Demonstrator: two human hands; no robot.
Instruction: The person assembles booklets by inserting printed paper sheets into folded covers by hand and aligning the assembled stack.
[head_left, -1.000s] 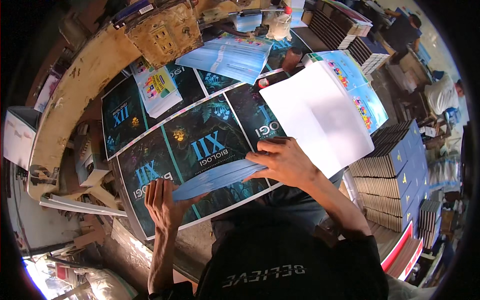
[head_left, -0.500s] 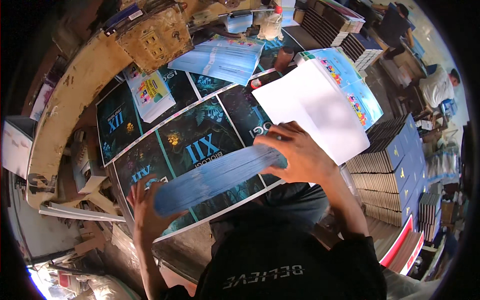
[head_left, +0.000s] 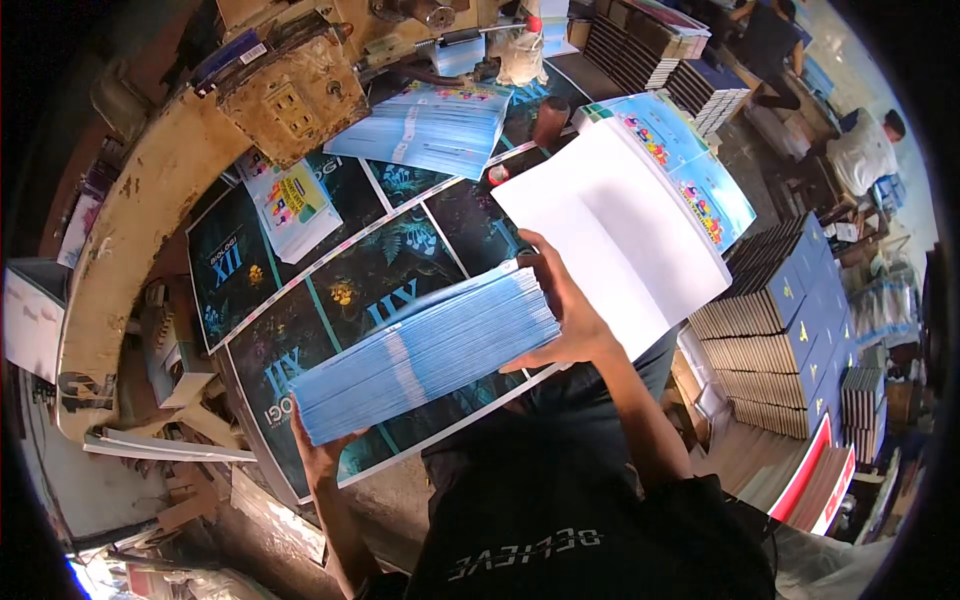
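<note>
A thick stack of blue-edged printed sheets (head_left: 425,350) is held between my two hands above the dark printed cover sheets (head_left: 345,285) on the table. My left hand (head_left: 322,452) grips its lower left end, with the thumb along the bottom edge. At the other end, my right hand (head_left: 568,310) wraps round the corner, fingers on top and thumb below. The stack's layered edge, with a pale band across it, faces me. Just beyond my right hand lies a pile of white sheets (head_left: 610,230), with colourful blue covers (head_left: 690,180) at its far side.
Fanned blue covers (head_left: 420,125) and a smaller pile of covers (head_left: 292,205) lie farther back. A worn machine arm (head_left: 125,230) curves along the left, its box (head_left: 290,105) overhanging the table. Stacked blue books (head_left: 775,330) stand at right. Two people are in the far right background.
The blurred stack is now sharp and turned so more of its layered edge shows. My right hand has shifted a little left; my left hand has moved lower round its end.
</note>
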